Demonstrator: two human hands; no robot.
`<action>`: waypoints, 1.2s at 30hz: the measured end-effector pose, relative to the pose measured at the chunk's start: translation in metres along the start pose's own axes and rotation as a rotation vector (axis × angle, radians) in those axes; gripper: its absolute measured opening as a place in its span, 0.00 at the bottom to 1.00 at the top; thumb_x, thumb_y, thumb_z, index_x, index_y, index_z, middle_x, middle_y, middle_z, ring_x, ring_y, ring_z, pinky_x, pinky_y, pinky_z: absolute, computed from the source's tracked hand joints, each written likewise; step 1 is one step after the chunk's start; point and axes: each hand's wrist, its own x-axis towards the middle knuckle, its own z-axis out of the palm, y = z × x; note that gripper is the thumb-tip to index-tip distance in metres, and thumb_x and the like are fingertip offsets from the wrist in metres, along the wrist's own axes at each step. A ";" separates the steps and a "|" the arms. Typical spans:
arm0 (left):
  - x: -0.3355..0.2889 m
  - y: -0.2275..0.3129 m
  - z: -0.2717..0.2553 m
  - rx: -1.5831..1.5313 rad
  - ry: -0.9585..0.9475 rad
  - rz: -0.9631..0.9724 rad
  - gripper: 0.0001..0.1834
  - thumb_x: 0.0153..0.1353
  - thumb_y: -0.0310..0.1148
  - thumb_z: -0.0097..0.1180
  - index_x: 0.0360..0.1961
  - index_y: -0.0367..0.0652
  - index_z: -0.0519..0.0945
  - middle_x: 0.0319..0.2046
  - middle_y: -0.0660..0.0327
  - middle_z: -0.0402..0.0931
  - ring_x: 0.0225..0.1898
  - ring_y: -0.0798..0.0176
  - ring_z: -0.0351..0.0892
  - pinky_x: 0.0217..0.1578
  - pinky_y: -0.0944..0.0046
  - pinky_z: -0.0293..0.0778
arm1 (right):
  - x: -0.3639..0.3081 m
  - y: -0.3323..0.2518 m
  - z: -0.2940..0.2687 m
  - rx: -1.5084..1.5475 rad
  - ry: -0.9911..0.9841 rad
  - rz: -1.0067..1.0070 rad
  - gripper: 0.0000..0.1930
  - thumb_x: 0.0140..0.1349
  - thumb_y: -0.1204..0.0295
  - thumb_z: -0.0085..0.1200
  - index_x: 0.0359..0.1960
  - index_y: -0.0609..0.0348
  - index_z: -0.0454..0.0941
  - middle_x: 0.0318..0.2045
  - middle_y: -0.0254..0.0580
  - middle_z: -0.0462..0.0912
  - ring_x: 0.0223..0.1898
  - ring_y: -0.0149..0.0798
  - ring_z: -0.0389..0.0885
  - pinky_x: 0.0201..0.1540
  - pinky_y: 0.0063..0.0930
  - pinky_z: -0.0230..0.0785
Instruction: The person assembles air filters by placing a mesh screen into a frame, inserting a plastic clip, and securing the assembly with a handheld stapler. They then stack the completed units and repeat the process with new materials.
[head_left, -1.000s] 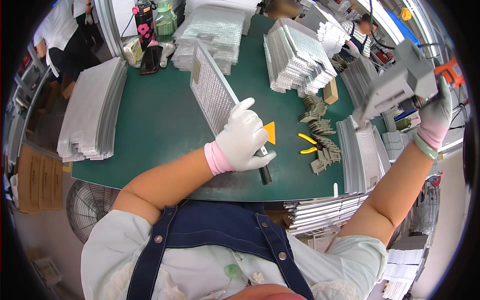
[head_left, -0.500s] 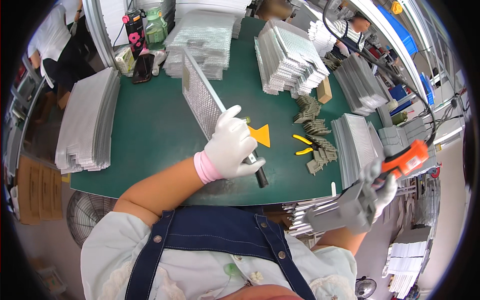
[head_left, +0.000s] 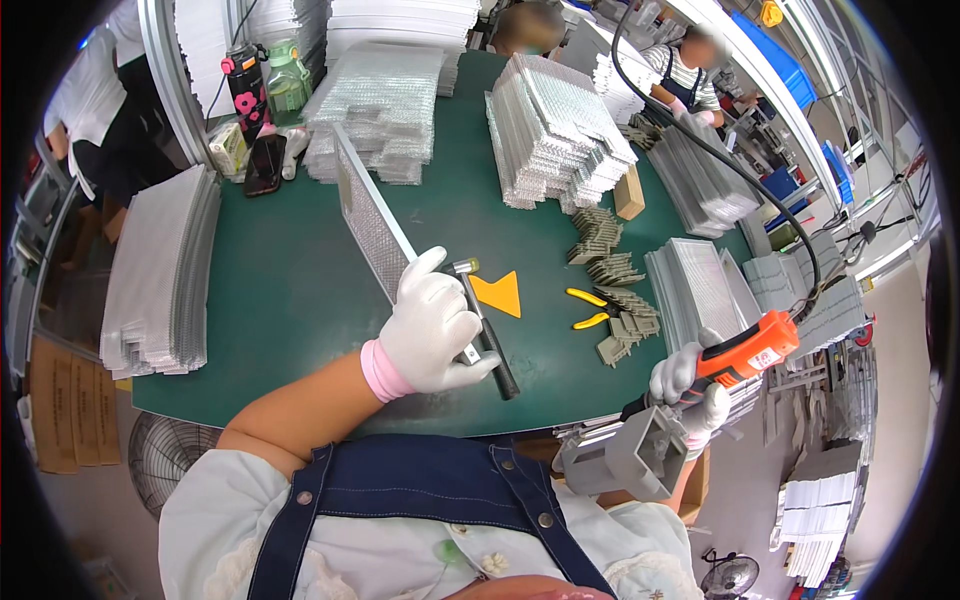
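Note:
My left hand (head_left: 430, 325), in a white glove with a pink cuff, grips a thin mesh panel in a light metal frame (head_left: 368, 212), tilted on edge over the table. Right beside that hand a small black-handled hammer (head_left: 490, 345) lies on the green table (head_left: 290, 320), next to a yellow scraper (head_left: 500, 293). My gloved right hand (head_left: 690, 380) is closed around an orange and black corded power tool (head_left: 750, 350), off the table's right side. A grey box-shaped piece (head_left: 630, 455) is just below that hand; whether it joins the tool I cannot tell.
Yellow-handled pliers (head_left: 588, 308) lie by a row of olive-grey plastic brackets (head_left: 625, 305). Stacked mesh sheets stand at left (head_left: 160, 270), back (head_left: 375, 110) and back right (head_left: 555, 130). Framed panels (head_left: 690, 290) stand at right. A black cable (head_left: 700, 140) hangs overhead. People work beyond.
My right hand has brought the orange tool and the grey piece leftward and slightly down, closer to my body. My left hand still grips the panel. The whole view has shifted a little.

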 end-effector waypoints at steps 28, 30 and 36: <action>-0.001 -0.002 0.002 -0.004 -0.017 -0.015 0.21 0.26 0.43 0.71 0.18 0.48 0.71 0.17 0.61 0.65 0.30 0.51 0.74 0.55 0.31 0.62 | 0.002 0.005 0.000 -0.005 -0.050 -0.056 0.37 0.58 0.58 0.64 0.64 0.67 0.64 0.24 0.37 0.72 0.18 0.32 0.69 0.21 0.29 0.64; -0.001 -0.002 0.002 -0.004 -0.021 -0.010 0.22 0.25 0.43 0.71 0.18 0.48 0.71 0.18 0.61 0.66 0.30 0.51 0.73 0.55 0.31 0.62 | 0.000 0.004 0.001 0.020 -0.004 -0.044 0.37 0.55 0.60 0.67 0.62 0.66 0.66 0.24 0.37 0.73 0.18 0.33 0.71 0.21 0.30 0.66; 0.001 -0.001 0.001 0.000 -0.016 0.007 0.22 0.25 0.43 0.71 0.18 0.48 0.71 0.18 0.61 0.66 0.30 0.51 0.73 0.54 0.32 0.62 | 0.000 0.003 -0.001 0.021 -0.009 -0.041 0.37 0.55 0.60 0.68 0.62 0.66 0.66 0.24 0.37 0.73 0.19 0.33 0.71 0.21 0.30 0.67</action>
